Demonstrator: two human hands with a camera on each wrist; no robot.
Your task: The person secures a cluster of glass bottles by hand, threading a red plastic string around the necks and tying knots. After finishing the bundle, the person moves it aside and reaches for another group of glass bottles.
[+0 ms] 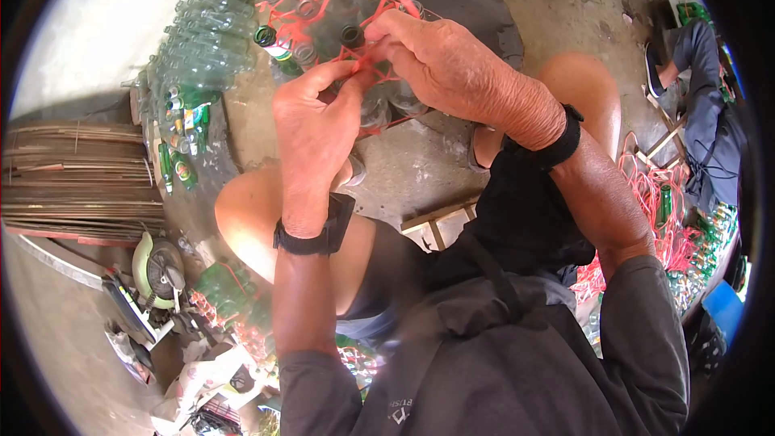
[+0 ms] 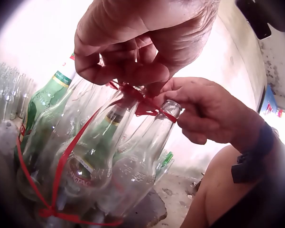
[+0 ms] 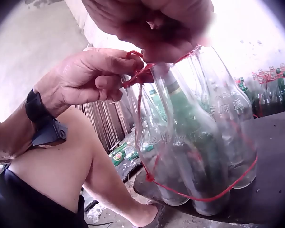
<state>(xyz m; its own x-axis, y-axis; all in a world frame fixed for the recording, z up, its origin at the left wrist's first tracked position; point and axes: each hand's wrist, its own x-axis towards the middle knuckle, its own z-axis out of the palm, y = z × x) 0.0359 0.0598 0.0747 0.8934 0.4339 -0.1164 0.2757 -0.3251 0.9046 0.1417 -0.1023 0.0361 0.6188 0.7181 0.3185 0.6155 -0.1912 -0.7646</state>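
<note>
A bundle of clear glass bottles and green bottles stands upright, close together. Red plastic string runs around the bodies low down and criss-crosses between the necks. At the near side of the bundle my left hand pinches the string between thumb and fingertips. Opposite it, my right hand also pinches string, right over the bottle mouths. A knotted stretch of string shows between the two hands, beside a clear bottle's neck. The right fingertips are partly hidden behind the hand in the right wrist view.
Beneath the bundle is a dark board. Many loose bottles line the wall at left, near stacked wooden strips. A heap of red string lies at right. Another person's leg shows at far right.
</note>
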